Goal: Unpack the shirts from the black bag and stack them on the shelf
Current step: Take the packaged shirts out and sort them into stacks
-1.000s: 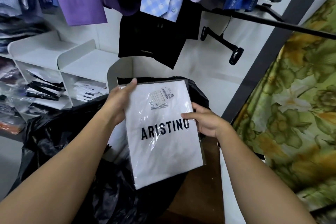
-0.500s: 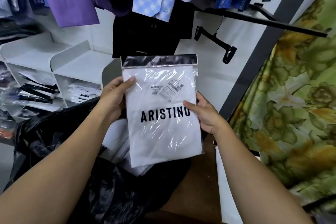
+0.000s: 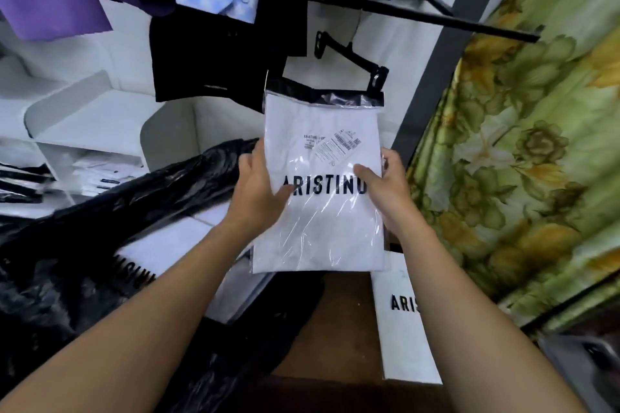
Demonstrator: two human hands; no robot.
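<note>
Both hands (left (image 3: 256,191), right (image 3: 385,188)) grip the packaged shirt (image 3: 322,211) by its edges.

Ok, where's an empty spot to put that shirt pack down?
The shirt pack could go on the white shelf top, bare above the cubby of folded packs, or on the brown strip between the black bag and the lying ARISTINO pack at the right. The bag's mouth is crowded with more packs.

left hand (image 3: 258,189) bare | right hand (image 3: 391,189) bare | forearms (image 3: 141,322) bare
</note>
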